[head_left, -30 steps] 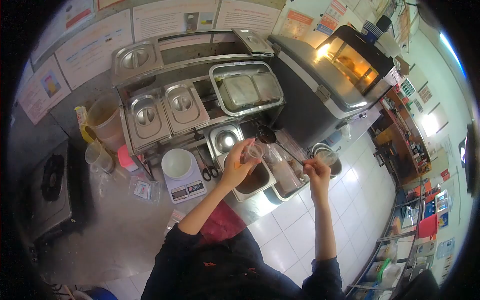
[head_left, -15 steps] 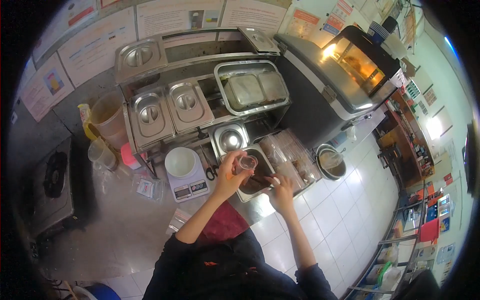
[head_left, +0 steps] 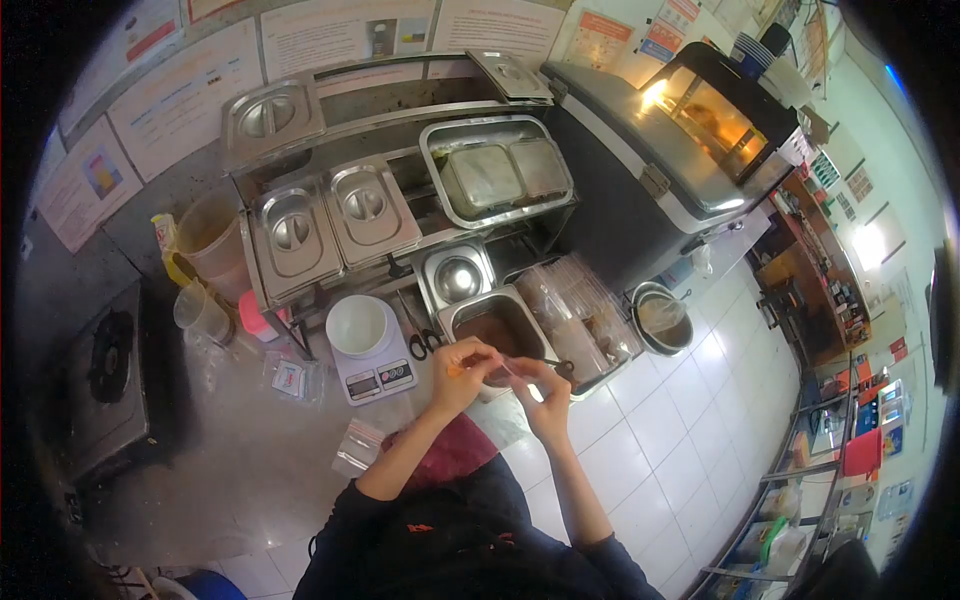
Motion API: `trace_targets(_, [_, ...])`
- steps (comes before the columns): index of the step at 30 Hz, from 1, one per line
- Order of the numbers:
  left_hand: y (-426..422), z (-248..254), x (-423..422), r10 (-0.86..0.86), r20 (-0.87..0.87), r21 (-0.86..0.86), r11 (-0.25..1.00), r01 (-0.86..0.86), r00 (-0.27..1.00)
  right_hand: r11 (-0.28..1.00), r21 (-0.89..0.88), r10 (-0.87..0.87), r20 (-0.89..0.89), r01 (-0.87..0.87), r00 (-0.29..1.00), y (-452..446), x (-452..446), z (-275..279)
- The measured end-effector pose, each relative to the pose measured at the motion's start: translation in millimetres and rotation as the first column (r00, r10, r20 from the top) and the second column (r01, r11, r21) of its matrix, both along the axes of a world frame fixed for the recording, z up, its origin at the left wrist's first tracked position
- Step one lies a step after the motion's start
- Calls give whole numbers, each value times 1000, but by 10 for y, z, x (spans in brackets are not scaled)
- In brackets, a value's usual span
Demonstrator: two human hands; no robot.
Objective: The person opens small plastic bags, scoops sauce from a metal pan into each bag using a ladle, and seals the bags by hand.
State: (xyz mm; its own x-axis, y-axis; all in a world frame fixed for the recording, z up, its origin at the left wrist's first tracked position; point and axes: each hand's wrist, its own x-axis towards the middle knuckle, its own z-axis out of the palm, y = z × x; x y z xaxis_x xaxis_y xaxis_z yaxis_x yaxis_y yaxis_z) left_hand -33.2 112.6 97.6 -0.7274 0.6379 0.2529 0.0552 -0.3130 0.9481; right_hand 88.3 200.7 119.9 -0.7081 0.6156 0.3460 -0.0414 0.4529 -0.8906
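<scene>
My left hand and my right hand meet at a small clear plastic cup. The fingers of both are closed around it, and they hide most of it. Just beyond them is a steel pan with brown contents. A dark utensil handle rests at the pan's near right corner, apart from my fingers. Left of the pan lie black-handled scissors. A white bowl stands on a kitchen scale farther left.
Right of the pan are stacked clear plastic packages. Behind stand lidded steel pans and a larger tray with two containers. A burner is at the far left. Below the counter's right side are a bucket and tiled floor.
My right hand has let go of the utensil in the pan and come left to the small cup. My left hand has lowered slightly with the cup, uncovering more of the pan.
</scene>
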Motion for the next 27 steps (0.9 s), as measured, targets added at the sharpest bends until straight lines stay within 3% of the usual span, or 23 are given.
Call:
trace_targets(1, [-7,10,26,42,-123,-21,999,-45,991,1000,7,7,24,-7,1000,-5,18,-3])
trace_targets(5, [-49,97,162,58,-192,-34,997,-66,980,996,75,-62,91,55,994,-60,50,9])
trace_targets(10, [-95,103,231,55,-245,-33,997,-65,968,928,358,-121,23,105,992,-122,79,-3])
trace_targets(11, [-107,83,233,52,-247,-33,998,-62,968,928,357,-124,21,108,992,-160,86,-5])
trace_targets(13, [-139,73,218,136,-425,29,990,-137,895,956,265,-133,22,123,991,-259,96,20])
trace_targets(19, [-428,134,13,247,-450,49,966,-252,858,991,114,-85,127,71,988,-273,385,-33])
trace_targets(21, [-554,176,-113,314,-200,40,949,-312,928,993,14,-115,176,114,978,-159,545,-218])
trace_targets(23, [-589,213,-20,194,-232,-12,979,-202,953,991,-59,-107,224,123,969,-157,537,-163])
trace_targets(24, [-605,204,35,81,-266,-64,993,-101,961,997,-1,-79,136,80,988,-206,465,-138])
trace_targets(25, [-582,147,115,74,-262,-65,993,-95,962,997,58,-44,46,41,998,-257,387,-65])
trace_targets(27, [-486,25,297,-83,-187,-126,990,60,979,997,71,29,70,-34,997,-262,351,-7])
